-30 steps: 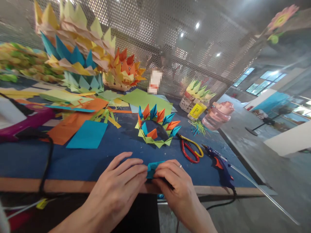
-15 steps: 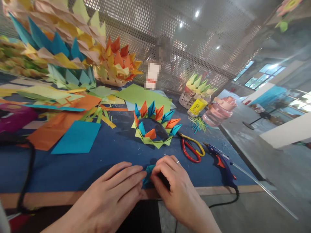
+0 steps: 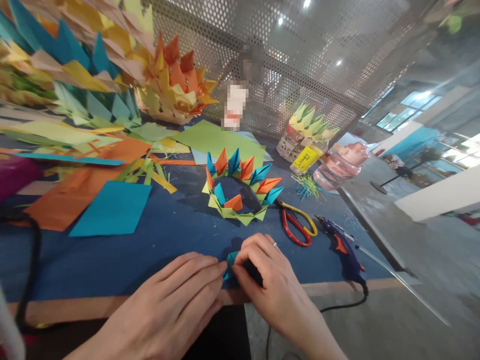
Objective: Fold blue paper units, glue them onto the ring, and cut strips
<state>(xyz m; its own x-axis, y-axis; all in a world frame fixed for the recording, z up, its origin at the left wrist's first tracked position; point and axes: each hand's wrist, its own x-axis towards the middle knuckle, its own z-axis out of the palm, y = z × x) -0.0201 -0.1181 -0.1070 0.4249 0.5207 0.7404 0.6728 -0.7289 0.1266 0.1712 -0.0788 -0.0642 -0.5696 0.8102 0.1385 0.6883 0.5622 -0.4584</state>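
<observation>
Close to the table's near edge, a small folded piece of blue paper (image 3: pixel 230 261) shows between my two hands. My right hand (image 3: pixel 264 275), a ring on one finger, pinches its right side between thumb and fingertips. My left hand (image 3: pixel 183 285) has its fingers together, the tips gripping the paper's left side; they cover part of it. Just beyond stands a paper ring (image 3: pixel 245 218) with a light green zigzag base and upright orange and blue folded points, untouched by either hand.
Scissors (image 3: pixel 296 227) with red and yellow handles and a dark blue glue gun (image 3: pixel 343 245) lie at right. A blue sheet (image 3: pixel 110 210) and orange paper (image 3: pixel 63 200) lie at left. Behind are folded-paper crowns (image 3: pixel 180 80), a pink bottle (image 3: pixel 341 165) and a black cable (image 3: pixel 32 270).
My hands stay on the blue paper with only a slight shift of the fingers. The view has tilted a little, moving the left-hand items further left.
</observation>
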